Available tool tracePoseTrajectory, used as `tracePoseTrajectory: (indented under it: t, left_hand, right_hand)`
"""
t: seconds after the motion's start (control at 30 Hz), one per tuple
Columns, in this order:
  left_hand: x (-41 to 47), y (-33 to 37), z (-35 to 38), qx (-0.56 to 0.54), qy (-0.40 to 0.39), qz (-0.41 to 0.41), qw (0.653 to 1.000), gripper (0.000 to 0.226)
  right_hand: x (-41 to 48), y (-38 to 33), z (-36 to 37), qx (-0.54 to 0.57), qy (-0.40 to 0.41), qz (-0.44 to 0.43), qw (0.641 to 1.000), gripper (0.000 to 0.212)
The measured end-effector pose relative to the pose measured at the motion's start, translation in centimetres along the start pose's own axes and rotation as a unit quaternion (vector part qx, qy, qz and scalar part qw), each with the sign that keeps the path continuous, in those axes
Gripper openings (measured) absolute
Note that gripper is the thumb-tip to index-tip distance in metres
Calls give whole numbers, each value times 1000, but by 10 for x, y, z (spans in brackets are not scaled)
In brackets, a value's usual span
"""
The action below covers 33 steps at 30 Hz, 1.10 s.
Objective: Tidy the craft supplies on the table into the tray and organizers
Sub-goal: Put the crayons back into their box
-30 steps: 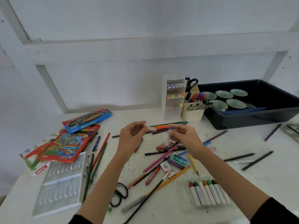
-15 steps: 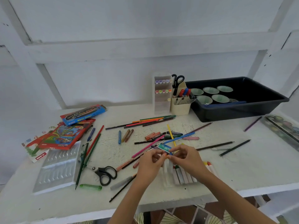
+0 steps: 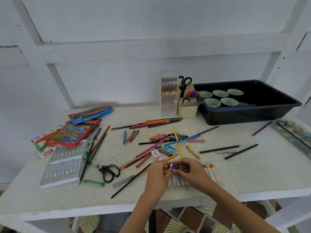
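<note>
- white table (image 3: 244,174) full of loose pencils (image 3: 219,148), tray (image 3: 244,117) far right.
- left hand (image 3: 157,175) and right hand (image 3: 191,174) both pinch blue crayon (image 3: 174,166).
- it may slip and roll off near edge.

Surface (image 3: 252,174): white paint, matt, rough, crazed with fine cracks toward the middle.
Tray (image 3: 249,117): black plastic, smooth, slight sheen.
Pen organizer (image 3: 187,110): cream plastic, matt.
Marker organizer (image 3: 168,106): translucent plastic, frosted look.
Moulded insert (image 3: 64,163): thin clear plastic, glossy, ribbed.
Watercolour box (image 3: 90,114): printed card, glossy.
Loose scissors (image 3: 109,172): black plastic handles, smooth.
Coloured pencils (image 3: 158,122): painted, satin finish.
Blue-capped marker (image 3: 174,166): smooth plastic, white barrel.
</note>
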<state>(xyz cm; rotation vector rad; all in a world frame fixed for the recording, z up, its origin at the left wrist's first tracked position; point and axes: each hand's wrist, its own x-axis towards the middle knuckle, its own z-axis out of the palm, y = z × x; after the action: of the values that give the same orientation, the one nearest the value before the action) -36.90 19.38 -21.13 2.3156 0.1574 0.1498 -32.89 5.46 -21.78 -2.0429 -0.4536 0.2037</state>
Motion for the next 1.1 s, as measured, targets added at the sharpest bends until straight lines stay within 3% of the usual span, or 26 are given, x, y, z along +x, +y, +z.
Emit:
tracePoseTrajectory:
  t: [0.2,0.4,0.63,0.7,0.77,0.87,1.1]
  left_hand:
    - [-10,1,8,69,17,-15,997,31]
    - [-10,-2,9,33,44,-45,998,30]
    - [-11,-4,14,47,60,-57,995,20]
    - [-11,-4,14,55,59,-53,995,20]
    - [-11,-4,14,54,60,-48,996,21]
    - [-13,-2,12,25,69,-44,996,23]
    - [-16,2,-17,-52,143,-23,988,21]
  right_hand:
    - [-1,2,3,-76,-19,-42,996,33]
    - [-2,6,5,-150,-30,-102,983,33]
    - [-12,7,17,-364,-5,-245,898,10]
    - [-10,7,20,-354,-13,-231,906,12]
    - [-7,8,19,-286,-17,-177,941,21]
    - [-3,4,12,-185,-6,-126,975,16]
    - [8,2,0,-132,-12,-127,983,15]
